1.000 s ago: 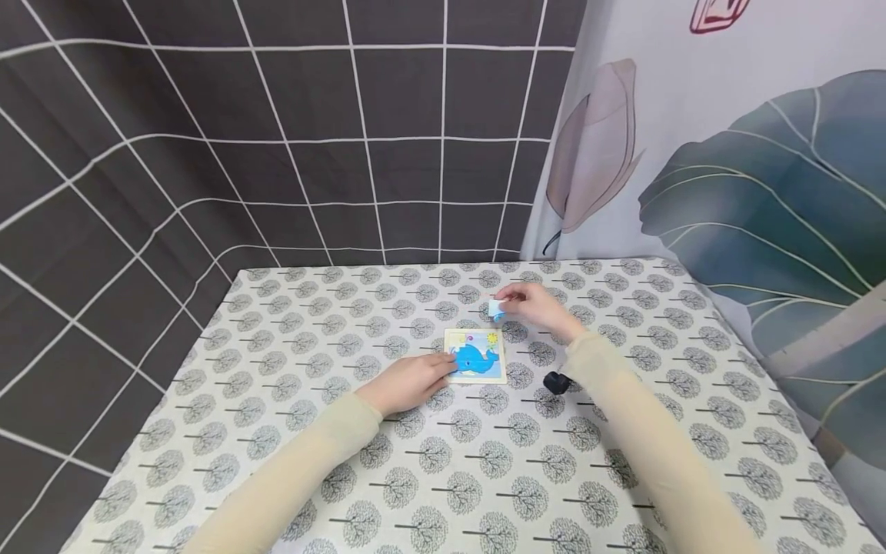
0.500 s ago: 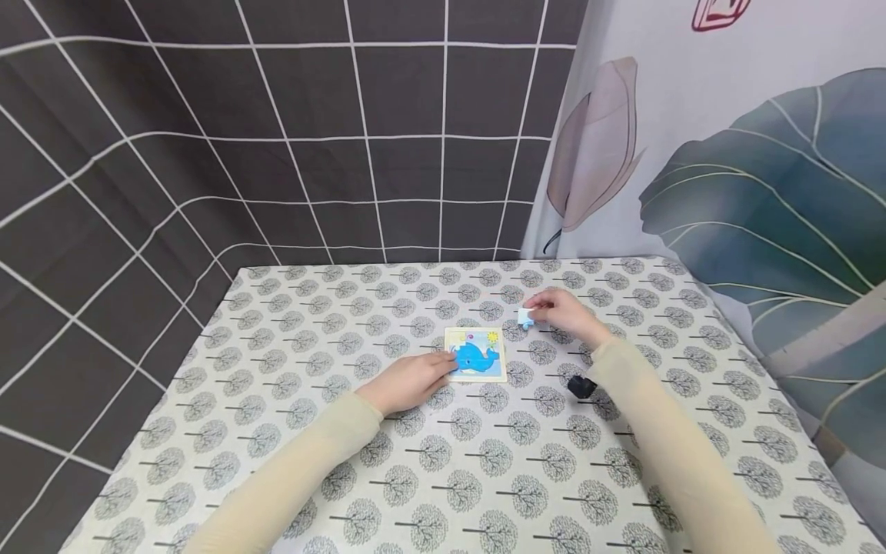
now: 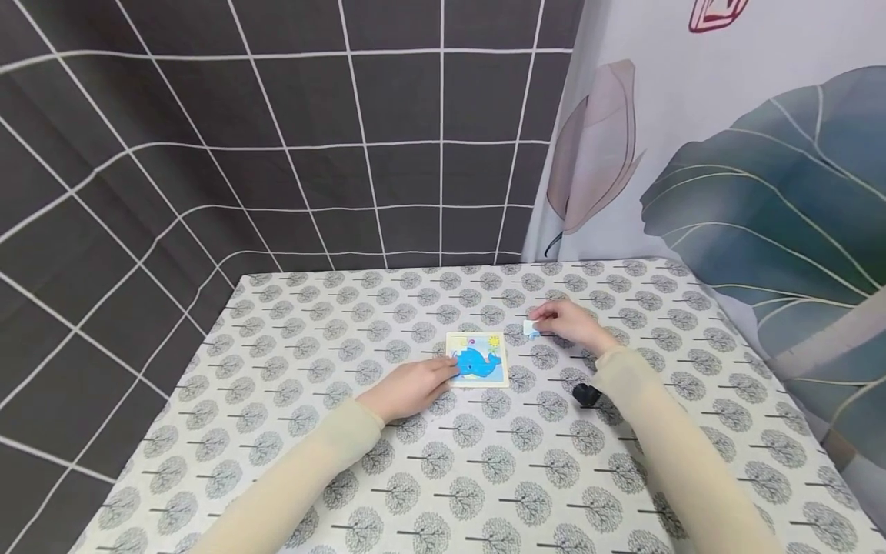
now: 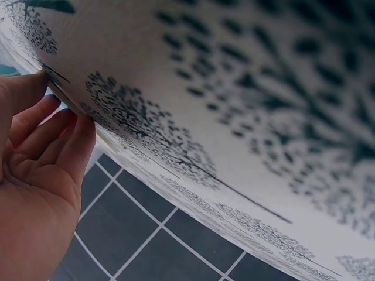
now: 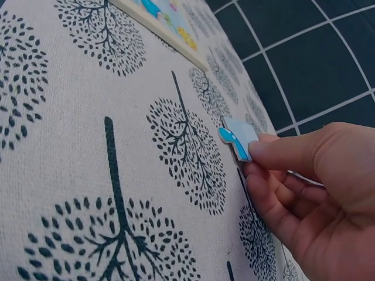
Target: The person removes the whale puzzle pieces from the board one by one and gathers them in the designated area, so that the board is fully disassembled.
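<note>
A small square jigsaw puzzle board (image 3: pixel 503 377) with a pale frame lies on the table, showing a blue whale and a yellow sun. My left hand (image 3: pixel 410 387) rests its fingertips on the board's left side, covering part of the picture. From the left wrist, its thumb and fingers (image 4: pixel 82 143) touch down along the board's edge. To the right of the board, my right hand (image 3: pixel 571 325) pinches a puzzle piece (image 3: pixel 530 328) between thumb and fingers. In the right wrist view the piece (image 5: pixel 239 137) is pale blue with a brighter blue knob, held tilted close to the cloth.
A white tablecloth (image 3: pixel 311 462) with grey tree prints covers the table. A small black object (image 3: pixel 585 395) shows beside my right cuff. Dark gridded fabric (image 3: pixel 401 100) stands behind, and a leaf-patterned curtain (image 3: pixel 623 192) at the right.
My right hand has moved right, away from the board, with the puzzle piece in its fingers, then lowered slightly. My left hand stays on the board.
</note>
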Demonstrator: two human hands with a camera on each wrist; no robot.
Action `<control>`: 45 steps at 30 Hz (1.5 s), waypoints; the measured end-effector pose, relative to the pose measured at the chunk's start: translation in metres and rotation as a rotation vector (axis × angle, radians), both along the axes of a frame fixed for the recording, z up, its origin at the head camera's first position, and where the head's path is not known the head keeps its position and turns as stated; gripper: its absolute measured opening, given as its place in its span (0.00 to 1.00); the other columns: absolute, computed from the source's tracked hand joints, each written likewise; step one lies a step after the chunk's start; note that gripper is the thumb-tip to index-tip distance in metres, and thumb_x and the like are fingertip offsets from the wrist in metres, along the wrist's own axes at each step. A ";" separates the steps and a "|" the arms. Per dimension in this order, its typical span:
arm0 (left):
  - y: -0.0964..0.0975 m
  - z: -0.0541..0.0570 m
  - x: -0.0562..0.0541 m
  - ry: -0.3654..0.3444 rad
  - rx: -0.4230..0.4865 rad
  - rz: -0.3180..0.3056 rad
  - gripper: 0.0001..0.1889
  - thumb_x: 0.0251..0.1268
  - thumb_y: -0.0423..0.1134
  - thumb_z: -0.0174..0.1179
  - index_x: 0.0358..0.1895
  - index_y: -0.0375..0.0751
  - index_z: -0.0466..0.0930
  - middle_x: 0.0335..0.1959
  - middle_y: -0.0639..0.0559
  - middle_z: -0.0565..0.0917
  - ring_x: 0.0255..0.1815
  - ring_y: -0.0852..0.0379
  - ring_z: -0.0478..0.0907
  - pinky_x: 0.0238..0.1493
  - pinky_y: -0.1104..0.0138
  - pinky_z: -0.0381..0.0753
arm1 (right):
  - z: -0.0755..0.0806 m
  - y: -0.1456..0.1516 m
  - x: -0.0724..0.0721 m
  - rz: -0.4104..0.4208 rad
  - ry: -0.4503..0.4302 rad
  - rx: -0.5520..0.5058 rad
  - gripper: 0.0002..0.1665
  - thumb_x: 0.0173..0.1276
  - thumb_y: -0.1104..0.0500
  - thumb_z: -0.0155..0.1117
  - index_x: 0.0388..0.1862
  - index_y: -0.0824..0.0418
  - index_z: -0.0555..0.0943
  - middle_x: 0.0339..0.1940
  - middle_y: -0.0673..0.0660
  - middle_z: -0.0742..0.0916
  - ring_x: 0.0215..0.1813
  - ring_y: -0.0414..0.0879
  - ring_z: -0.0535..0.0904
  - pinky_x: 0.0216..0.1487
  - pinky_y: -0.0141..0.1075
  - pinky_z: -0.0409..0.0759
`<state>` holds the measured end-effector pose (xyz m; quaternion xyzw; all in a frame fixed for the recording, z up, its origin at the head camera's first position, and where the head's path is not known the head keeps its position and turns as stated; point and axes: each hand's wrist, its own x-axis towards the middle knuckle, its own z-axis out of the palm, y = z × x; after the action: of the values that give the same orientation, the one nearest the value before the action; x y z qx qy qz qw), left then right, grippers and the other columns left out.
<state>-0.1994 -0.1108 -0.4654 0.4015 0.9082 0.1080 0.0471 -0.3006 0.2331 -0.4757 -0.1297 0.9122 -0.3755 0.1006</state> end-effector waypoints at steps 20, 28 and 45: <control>0.000 0.001 0.000 -0.002 -0.001 -0.001 0.23 0.79 0.42 0.53 0.70 0.37 0.72 0.73 0.44 0.71 0.74 0.47 0.67 0.75 0.55 0.65 | 0.004 -0.006 0.003 0.004 0.028 0.049 0.16 0.70 0.60 0.65 0.53 0.65 0.84 0.42 0.58 0.86 0.44 0.50 0.79 0.51 0.46 0.80; -0.001 -0.001 -0.001 0.000 -0.008 0.003 0.22 0.79 0.42 0.53 0.70 0.38 0.72 0.73 0.45 0.71 0.74 0.48 0.67 0.75 0.56 0.65 | 0.004 -0.005 0.004 -0.017 0.029 0.055 0.15 0.69 0.61 0.66 0.53 0.63 0.85 0.43 0.58 0.87 0.41 0.48 0.78 0.46 0.41 0.78; 0.000 -0.001 0.001 -0.002 0.005 0.003 0.22 0.78 0.42 0.54 0.70 0.37 0.73 0.72 0.44 0.72 0.73 0.46 0.67 0.75 0.54 0.65 | 0.000 -0.008 0.006 -0.041 0.090 0.062 0.11 0.69 0.61 0.68 0.47 0.62 0.88 0.47 0.60 0.88 0.46 0.53 0.81 0.52 0.49 0.79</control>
<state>-0.1986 -0.1108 -0.4664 0.4002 0.9085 0.1105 0.0470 -0.2945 0.2255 -0.4761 -0.1246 0.9294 -0.3428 0.0559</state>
